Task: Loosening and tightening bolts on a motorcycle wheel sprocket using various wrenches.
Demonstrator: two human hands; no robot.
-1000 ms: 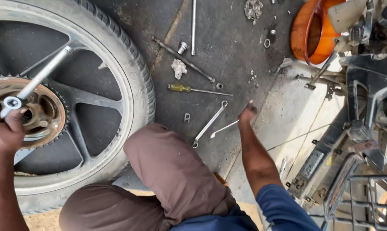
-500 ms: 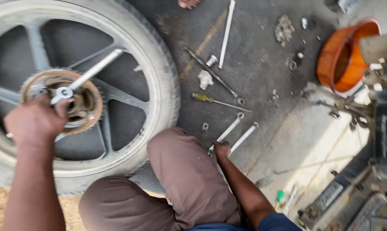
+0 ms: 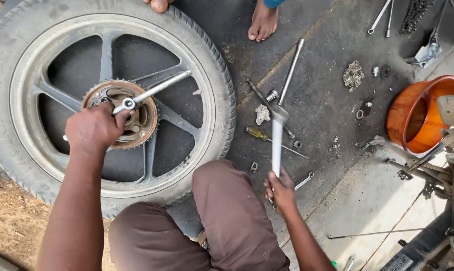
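my left hand (image 3: 94, 129) was closed around a socket wrench (image 3: 151, 93) seated on the sprocket (image 3: 120, 114) at the hub of a motorcycle wheel (image 3: 106, 98) lying flat on the ground. my right hand (image 3: 281, 189) gripped a spanner (image 3: 277, 140), lifted and blurred, above a yellow-handled screwdriver (image 3: 274, 141) beside my bent knee (image 3: 222, 195).

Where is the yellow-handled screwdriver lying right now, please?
In the head view, the yellow-handled screwdriver lies on the dark ground right of the black motorcycle wheel, just left of the silver spanner raised in the right hand.
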